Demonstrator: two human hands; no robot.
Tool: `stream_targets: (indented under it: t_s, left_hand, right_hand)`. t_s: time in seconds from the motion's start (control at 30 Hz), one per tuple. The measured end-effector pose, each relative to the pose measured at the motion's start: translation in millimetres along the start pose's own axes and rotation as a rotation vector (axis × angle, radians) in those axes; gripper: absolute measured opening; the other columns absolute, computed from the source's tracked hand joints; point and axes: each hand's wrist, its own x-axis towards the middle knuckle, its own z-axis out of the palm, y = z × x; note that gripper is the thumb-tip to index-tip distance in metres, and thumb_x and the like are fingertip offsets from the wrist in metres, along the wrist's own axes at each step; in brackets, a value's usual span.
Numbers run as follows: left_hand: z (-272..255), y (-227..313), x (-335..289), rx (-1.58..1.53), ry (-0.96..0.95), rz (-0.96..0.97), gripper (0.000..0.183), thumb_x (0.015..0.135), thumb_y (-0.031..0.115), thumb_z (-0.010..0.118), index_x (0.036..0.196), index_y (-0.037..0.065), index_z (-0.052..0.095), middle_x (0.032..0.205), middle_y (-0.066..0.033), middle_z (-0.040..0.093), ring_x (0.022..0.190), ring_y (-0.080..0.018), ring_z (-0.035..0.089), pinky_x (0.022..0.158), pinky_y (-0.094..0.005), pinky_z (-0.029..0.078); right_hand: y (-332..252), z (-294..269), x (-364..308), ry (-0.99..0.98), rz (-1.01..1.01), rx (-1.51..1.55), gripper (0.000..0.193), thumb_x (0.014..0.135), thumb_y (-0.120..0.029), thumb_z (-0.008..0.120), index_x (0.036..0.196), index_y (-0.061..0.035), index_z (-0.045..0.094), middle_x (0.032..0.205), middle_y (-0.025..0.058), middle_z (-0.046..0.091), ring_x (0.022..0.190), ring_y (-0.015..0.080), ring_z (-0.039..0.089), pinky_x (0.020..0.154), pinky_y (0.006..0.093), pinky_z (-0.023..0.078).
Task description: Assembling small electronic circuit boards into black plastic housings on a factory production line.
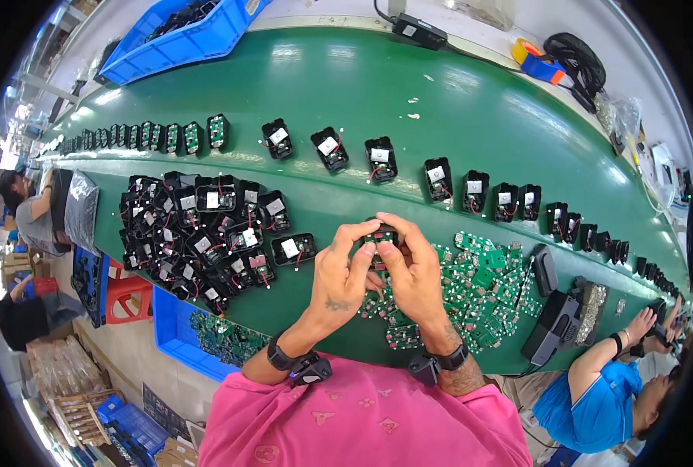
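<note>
Both of my hands close around a small black plastic housing (379,238) in front of my chest. My left hand (345,268) grips its left side, my right hand (413,274) its right side. Both thumbs press down on a circuit board inside the housing; fingers hide much of it. To the left lies a heap of black housings (198,233) with wires and pale square parts. One separate housing (293,248) rests just left of my hands. Loose green circuit boards (487,292) are spread to the right, reaching beneath my right wrist.
Housings (379,159) stand in a long line along the green work surface (323,70). Beyond it is a blue crate (183,54). A black corded device (550,327) sits right of the boards. A blue bin (174,331) stands at lower left. Another person (603,397) works at right.
</note>
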Motion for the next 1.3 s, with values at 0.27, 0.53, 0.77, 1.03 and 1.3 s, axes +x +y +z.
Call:
stream_targets:
  t_s: [0.27, 0.53, 0.77, 1.03, 1.3]
  left_hand:
    - [-34, 10, 7, -0.008, 0.024, -0.104, 0.028, 0.1, 0.008, 0.051, 0.127, 0.0, 0.051, 0.111, -0.0161, 0.067, 0.064, -0.018, 0.07, 0.051, -0.0271, 0.058]
    - [-188, 34, 122, 0.582, 0.221, 0.06, 0.028, 0.097, 0.004, 0.045, 0.123, 0.008, 0.054, 0.095, -0.0134, 0.061, 0.058, -0.019, 0.067, 0.047, -0.0285, 0.054]
    - [-205, -42, 194, 0.79, 0.108, 0.003, 0.028, 0.097, 0.004, 0.048, 0.124, 0.009, 0.051, 0.078, -0.0153, 0.061, 0.056, -0.0267, 0.07, 0.05, -0.0374, 0.057]
    - [-201, -4, 182, 1.287, -0.125, 0.306, 0.076, 0.078, 0.01, 0.068, 0.148, 0.008, 0.039, 0.141, -0.0235, 0.05, 0.131, -0.0387, 0.048, 0.106, -0.0442, 0.043]
    - [-163, -6, 178, 1.379, -0.278, 0.192, 0.087, 0.071, 0.026, 0.08, 0.147, 0.01, 0.042, 0.134, -0.0182, 0.057, 0.117, -0.0369, 0.058, 0.097, -0.043, 0.048]
  right_hand:
    - [-11, 22, 12, -0.054, 0.083, 0.036, 0.034, 0.096, -0.006, 0.06, 0.13, -0.0039, 0.059, 0.091, -0.0008, 0.053, 0.079, 0.0051, 0.051, 0.067, 0.0215, 0.048]
    - [1, -40, 10, -0.028, -0.155, -0.601, 0.026, 0.088, -0.009, 0.066, 0.113, -0.0018, 0.067, 0.101, 0.0147, 0.066, 0.093, 0.0303, 0.062, 0.084, 0.0376, 0.048]
    - [12, -44, -14, -0.121, -0.123, -0.65, 0.028, 0.084, -0.011, 0.071, 0.109, 0.0002, 0.067, 0.1, 0.0151, 0.064, 0.096, 0.0338, 0.058, 0.087, 0.0412, 0.046]
    - [8, -48, -24, -0.301, -0.066, -0.785, 0.042, 0.076, -0.018, 0.079, 0.112, -0.003, 0.066, 0.117, 0.0127, 0.054, 0.113, 0.0336, 0.047, 0.095, 0.0438, 0.041]
    - [9, -30, -32, -0.29, -0.082, -0.883, 0.043, 0.072, -0.018, 0.081, 0.109, -0.0079, 0.062, 0.113, 0.01, 0.057, 0.116, 0.032, 0.047, 0.098, 0.0488, 0.032]
